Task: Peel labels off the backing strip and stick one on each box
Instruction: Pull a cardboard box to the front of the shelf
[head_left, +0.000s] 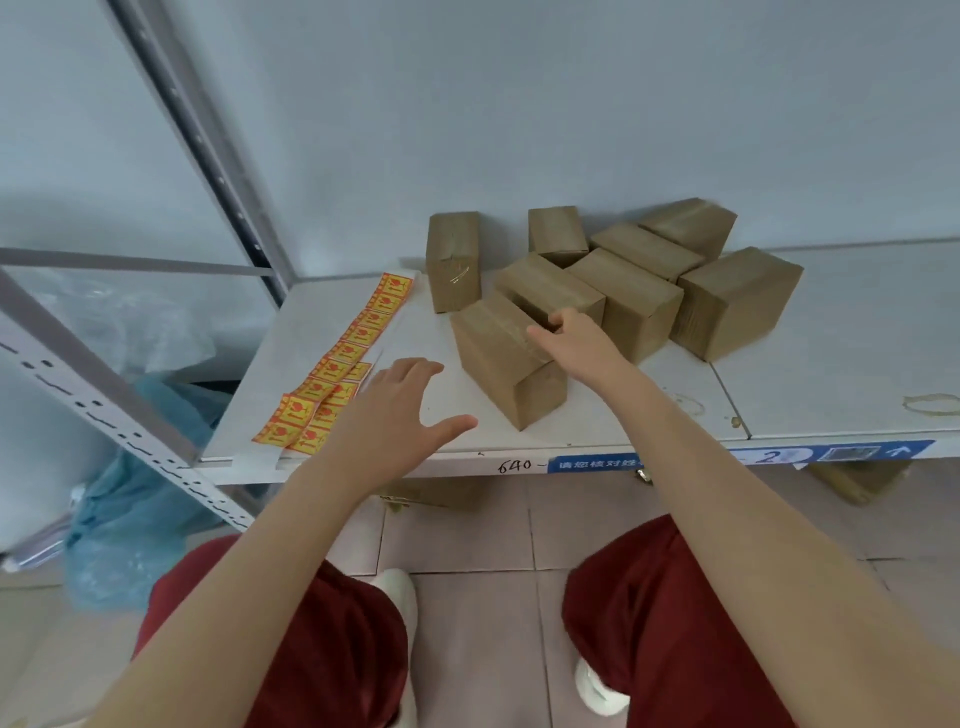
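Eight brown cardboard boxes (623, 301) sit clustered on the white shelf (831, 364), ctr to upper right of frame. All are closed w/ flaps taped, so contents can't be seen. One stands upright at the group's left; the others lie at mixed angles, mostly touching.

The R hand (576, 343) is on the nearest box (506, 364), fingers hooked over its far top edge and gripping it, thumb laid across the top.

The L hand (395, 410) hovers above the shelf's front edge w/ fingers spread, holding nothing, just right of the yellow-and-red labels (358, 338). These lie on a white backing strip (260, 460) running diagonally at ctr left, doubled up at the near end.

A blue plastic bag (130, 519) slumps at lower left, contents unclear.
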